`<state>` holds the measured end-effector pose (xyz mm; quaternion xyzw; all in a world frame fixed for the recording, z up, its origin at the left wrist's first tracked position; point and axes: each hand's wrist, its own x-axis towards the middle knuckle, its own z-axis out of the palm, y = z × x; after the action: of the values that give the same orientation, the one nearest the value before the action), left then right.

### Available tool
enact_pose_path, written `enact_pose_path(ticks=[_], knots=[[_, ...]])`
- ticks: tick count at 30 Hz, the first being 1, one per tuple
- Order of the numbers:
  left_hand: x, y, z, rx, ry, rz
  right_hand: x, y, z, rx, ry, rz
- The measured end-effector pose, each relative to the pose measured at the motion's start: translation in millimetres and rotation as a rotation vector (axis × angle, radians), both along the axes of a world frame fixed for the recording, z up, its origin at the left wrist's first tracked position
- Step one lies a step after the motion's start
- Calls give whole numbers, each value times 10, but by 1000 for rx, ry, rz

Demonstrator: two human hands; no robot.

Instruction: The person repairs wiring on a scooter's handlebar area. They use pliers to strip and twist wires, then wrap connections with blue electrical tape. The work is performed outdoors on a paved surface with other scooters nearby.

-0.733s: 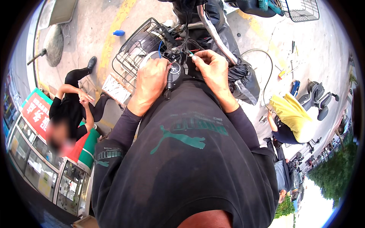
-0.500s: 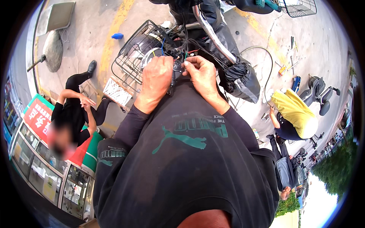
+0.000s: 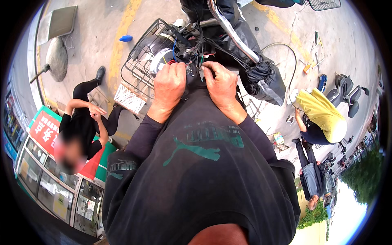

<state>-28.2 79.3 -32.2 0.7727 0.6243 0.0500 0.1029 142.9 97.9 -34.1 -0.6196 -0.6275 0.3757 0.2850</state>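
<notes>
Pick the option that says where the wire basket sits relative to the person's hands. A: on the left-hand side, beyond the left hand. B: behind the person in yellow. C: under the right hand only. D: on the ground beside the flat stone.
A: the wire basket lies to the left of and beyond the left hand, while the right hand works at the bundle of wires beside it.

Both hands, left [image 3: 169,83] and right [image 3: 221,83], pinch coloured wires [image 3: 185,57] just beside a wire basket [image 3: 141,67], under a handlebar [image 3: 228,28].
</notes>
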Motion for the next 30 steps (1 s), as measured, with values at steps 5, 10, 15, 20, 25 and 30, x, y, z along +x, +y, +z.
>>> enact_pose_path(ticks=[5,10,15,20,25,30], knots=[[112,-71,-144,77,-56,-46,-71,-109,-194,-73,71,-66],[118,-84,-26,104,-168,-7,15,-145,-233,-309,213,-246],[145,-84,33,108,-143,-72,54,-173,-150,-326,258,-166],[276,-108,-9,37,-122,-117,177,-262,-376,-590,541,-221],[331,-126,-75,0,-132,-134,218,-289,-361,-706,726,-310],[342,-101,-108,6,-140,-129,254,-239,-332,-771,788,-322]])
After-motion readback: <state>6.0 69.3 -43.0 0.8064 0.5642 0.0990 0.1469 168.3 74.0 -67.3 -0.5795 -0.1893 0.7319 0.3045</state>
